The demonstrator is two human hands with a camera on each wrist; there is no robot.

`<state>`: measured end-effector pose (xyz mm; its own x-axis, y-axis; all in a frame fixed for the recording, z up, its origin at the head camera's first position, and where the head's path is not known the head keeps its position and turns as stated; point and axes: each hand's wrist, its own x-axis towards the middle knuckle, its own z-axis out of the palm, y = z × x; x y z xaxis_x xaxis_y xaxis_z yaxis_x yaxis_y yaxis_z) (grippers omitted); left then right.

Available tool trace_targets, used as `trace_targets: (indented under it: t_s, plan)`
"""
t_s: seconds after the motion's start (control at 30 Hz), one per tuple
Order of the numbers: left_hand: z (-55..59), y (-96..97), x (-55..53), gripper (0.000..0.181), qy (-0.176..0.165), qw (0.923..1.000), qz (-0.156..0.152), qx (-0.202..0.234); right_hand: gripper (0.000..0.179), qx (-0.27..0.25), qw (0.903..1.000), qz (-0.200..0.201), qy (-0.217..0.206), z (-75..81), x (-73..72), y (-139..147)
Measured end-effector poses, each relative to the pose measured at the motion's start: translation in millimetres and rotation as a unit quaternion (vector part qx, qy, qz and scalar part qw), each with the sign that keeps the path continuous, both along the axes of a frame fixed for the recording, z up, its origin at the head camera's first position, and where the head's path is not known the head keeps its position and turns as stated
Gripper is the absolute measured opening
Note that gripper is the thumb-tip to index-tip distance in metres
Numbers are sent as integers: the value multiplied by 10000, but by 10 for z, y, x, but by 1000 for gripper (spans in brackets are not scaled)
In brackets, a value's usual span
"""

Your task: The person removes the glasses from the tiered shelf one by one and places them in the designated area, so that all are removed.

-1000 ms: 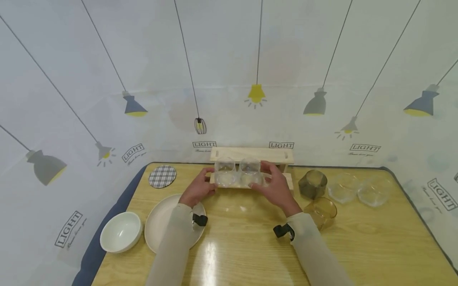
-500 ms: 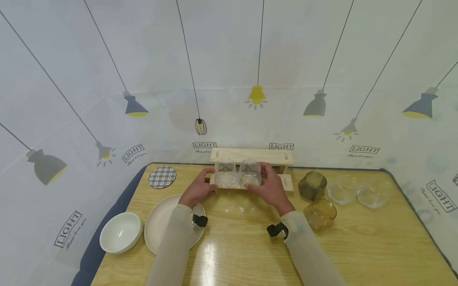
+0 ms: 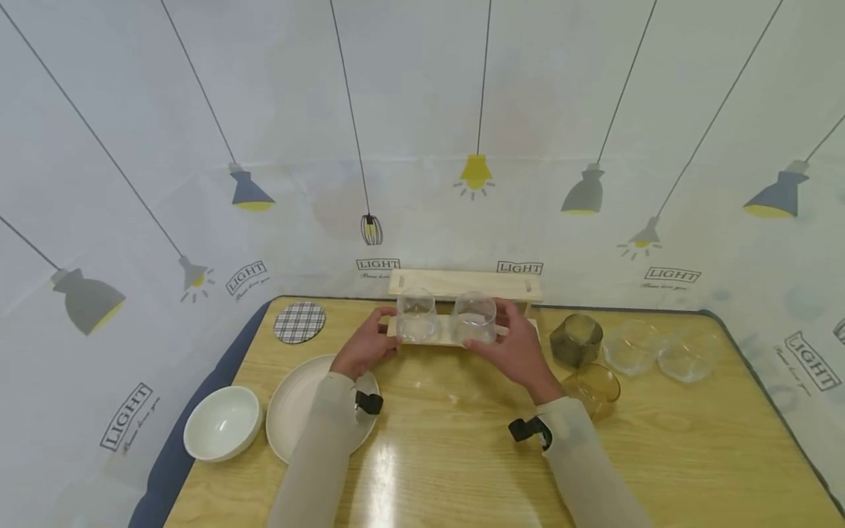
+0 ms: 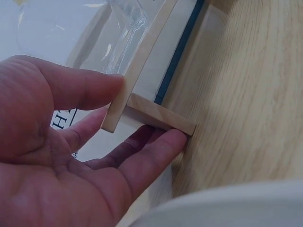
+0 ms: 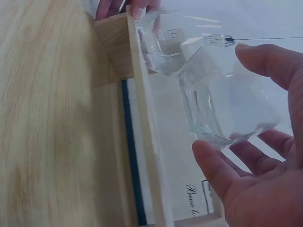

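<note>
Against the wall stands a two-tier pale wooden rack (image 3: 462,283). A clear glass (image 3: 416,317) is on the left of its lower board, and a second clear glass (image 3: 474,319) stands to its right with a small gap between. My left hand (image 3: 365,350) steadies the rack's left end; in the left wrist view its thumb presses the board (image 4: 142,66) and its fingers reach the leg (image 4: 161,112) underneath. My right hand (image 3: 516,353) grips the second glass, with thumb and fingers on opposite sides in the right wrist view.
Right of the rack are a smoky glass (image 3: 576,341), an amber glass (image 3: 597,390) and two clear glasses (image 3: 630,348). At the left lie a checked coaster (image 3: 300,323), a plate (image 3: 290,403) partly under my forearm, and a white bowl (image 3: 223,424).
My right hand has shifted the second glass to the right along the lower board, widening the gap to the first glass. My left hand stays at the rack's left end.
</note>
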<state>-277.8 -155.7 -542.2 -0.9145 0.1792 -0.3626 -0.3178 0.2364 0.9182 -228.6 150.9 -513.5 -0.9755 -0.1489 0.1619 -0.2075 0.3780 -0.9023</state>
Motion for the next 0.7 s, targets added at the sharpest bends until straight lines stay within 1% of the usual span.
trace_targets:
  t_s: [0.27, 0.37, 0.47, 0.7]
  plan:
    - [68, -6, -25, 64, 118, 9999, 20, -39, 85, -181, 9995, -220, 103, 240, 168, 138]
    - [78, 8, -30, 64, 130, 9999, 7, -88, 82, -152, 9990, -318, 267, 306, 253, 221]
    - [70, 22, -28, 65, 107, 9999, -9, -92, 80, -12, 9973, -509, 527, 349, 359, 318]
    - [28, 34, 6, 66, 9, 9999, -5, -147, 76, 106, 9932, -746, 885, 362, 591, 587]
